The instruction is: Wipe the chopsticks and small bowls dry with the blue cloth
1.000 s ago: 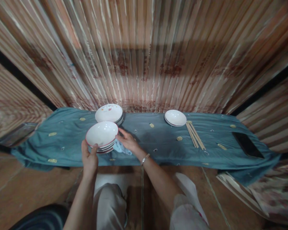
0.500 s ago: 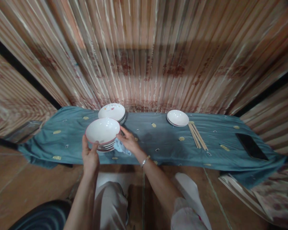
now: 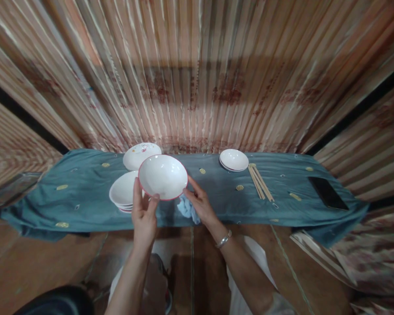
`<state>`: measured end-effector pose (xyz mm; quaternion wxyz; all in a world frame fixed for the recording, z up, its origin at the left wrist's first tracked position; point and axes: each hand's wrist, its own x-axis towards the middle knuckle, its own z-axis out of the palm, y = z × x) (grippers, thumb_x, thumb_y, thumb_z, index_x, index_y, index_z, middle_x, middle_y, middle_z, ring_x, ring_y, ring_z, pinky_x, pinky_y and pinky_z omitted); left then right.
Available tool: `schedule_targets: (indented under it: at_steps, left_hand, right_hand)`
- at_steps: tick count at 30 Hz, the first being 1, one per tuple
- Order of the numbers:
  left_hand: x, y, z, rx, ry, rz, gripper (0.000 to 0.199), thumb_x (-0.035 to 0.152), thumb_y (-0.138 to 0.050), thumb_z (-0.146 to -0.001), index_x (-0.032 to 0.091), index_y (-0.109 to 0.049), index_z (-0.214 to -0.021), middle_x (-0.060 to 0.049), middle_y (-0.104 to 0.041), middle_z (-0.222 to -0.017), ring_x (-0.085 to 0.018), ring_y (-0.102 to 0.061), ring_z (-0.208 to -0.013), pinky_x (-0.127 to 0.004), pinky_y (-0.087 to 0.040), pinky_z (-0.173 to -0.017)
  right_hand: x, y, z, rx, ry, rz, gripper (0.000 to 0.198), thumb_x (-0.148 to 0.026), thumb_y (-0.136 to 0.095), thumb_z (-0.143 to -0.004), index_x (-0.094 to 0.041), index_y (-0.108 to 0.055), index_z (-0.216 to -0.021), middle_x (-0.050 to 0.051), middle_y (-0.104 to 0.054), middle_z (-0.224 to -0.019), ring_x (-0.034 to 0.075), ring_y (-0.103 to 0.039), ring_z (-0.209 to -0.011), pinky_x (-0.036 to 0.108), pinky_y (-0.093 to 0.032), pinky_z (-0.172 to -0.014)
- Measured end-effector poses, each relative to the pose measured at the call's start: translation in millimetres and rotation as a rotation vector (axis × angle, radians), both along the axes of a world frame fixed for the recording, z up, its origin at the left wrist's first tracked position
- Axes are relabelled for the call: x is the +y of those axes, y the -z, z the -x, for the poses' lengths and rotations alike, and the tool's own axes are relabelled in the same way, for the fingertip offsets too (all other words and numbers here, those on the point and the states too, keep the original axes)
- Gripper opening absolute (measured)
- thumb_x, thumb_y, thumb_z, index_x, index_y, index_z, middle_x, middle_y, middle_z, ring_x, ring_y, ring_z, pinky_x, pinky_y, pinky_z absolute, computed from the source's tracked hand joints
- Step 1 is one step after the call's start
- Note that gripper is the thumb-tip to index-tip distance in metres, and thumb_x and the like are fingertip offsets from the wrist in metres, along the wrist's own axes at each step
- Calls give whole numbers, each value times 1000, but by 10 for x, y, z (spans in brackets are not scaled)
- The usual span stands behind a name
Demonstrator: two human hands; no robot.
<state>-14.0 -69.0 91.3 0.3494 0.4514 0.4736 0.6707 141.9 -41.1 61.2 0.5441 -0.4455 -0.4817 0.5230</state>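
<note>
Bowl: white with a red rim, seemingly raised above the surface and tipped toward the person; it lies between the two grips, touched by both.
Left grip: closed on the bowl's near left edge, thumb at the rim, fingers around the outside.
Right grip: holding the bowl's right edge, with the cloth also in hand.
Cloth: pale blue, bunched beneath the right grip, just below the rim (whether it presses on the bowl cannot be told).
Bowl and cloth: the step in hand appears to be handling one bowl with the cloth; the next move, on this reading, calls for a firm left hold while the right works the cloth.
Stack: nested white bowls, left of the held one.
Plates: behind the stack (flowers mark the top one).
Chopsticks: well to the right.
</note>
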Motion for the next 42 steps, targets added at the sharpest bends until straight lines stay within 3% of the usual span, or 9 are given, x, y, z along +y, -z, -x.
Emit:
schedule_targets:
  at_steps: [6, 12, 18, 21, 24, 28, 33, 38, 42]
  left_hand:
    - [240, 383, -390, -97, 135, 236, 90, 51, -75, -78, 39, -32, -156, -7, -35, -164, -30, -47, -141, -33, -59, -90]
    - [450, 623, -537, -115, 239, 388, 90, 51, -74, -76, 40, -33, -155, -7, -46, -157, -26, -65, -118, -24, -60, -69]
    - [511, 699, -489, -245, 263, 463, 87, 34, -74, -74, 38, -37, -153, -7, -50, -154, -25, -64, -120, -25, -60, -71]
    - [510, 700, -461, -246, 278, 437, 83, 34, -76, -73, 38, -44, -150, -6, -47, -157, -28, -62, -124, -29, -61, -75]
    - [509, 705, -452, -202, 289, 414, 83, 39, -79, -71, 36, -48, -148, -7, -46, -157, -29, -60, -126, -29, -61, -78]
    - [528, 720, -477, -168, 284, 417, 92, 44, -83, -67, 34, -45, -150, -10, -54, -149, -24, -66, -112, -26, -59, -76]
    - [567, 729, -547, -239, 236, 405, 89, 43, -88, -60, 31, -55, -142, -12, -56, -146, -18, -67, -96, -24, -55, -73]
    - [610, 771, -563, -276, 217, 419, 83, 48, -90, -56, 25, -63, -130, -6, -72, -109, -15, -65, -85, -26, -53, -76]
    - [639, 818, -544, -266, 225, 406, 77, 50, -89, -56, 24, -65, -125, -2, -72, -96, -16, -65, -86, -27, -51, -80]
  right_hand:
    - [65, 324, -450, 29, 141, 58, 72, -53, -73, -75, -21, -61, -138, -3, -68, -68, 14, -59, -59, 24, -49, -54]
    - [106, 511, -662, -7, 206, 70, 59, -53, -74, -71, -27, -70, -123, 1, -76, -91, 18, -67, -74, 29, -56, -64]
    - [107, 666, -719, 26, 131, 186, 63, -56, -75, -70, -20, -70, -122, -4, -68, -65, 12, -56, -52, 24, -46, -51]
    - [116, 724, -786, -32, 95, 205, 58, -59, -74, -70, -17, -74, -111, -2, -70, -67, 12, -58, -55, 24, -47, -54]
    - [133, 738, -909, -114, 178, 196, 56, -62, -72, -71, -16, -75, -104, 1, -73, -75, 15, -63, -65, 26, -52, -62]
    - [197, 692, -1070, -173, 394, 111, 57, -60, -63, -79, -15, -71, -114, 7, -76, -100, 21, -69, -91, 33, -57, -83]
    - [311, 689, -1030, -367, 427, -147, 48, -39, -58, -87, -19, -61, -130, 10, -69, -129, 24, -64, -118, 41, -50, -105]
    - [308, 719, -842, -700, 250, -360, 45, -33, -52, -95, -20, -58, -137, 13, -59, -143, 25, -54, -134, 44, -43, -115]
    - [267, 677, -822, -880, 35, -424, 36, -33, -46, -101, -20, -65, -128, 12, -64, -136, 23, -55, -133, 44, -42, -116]
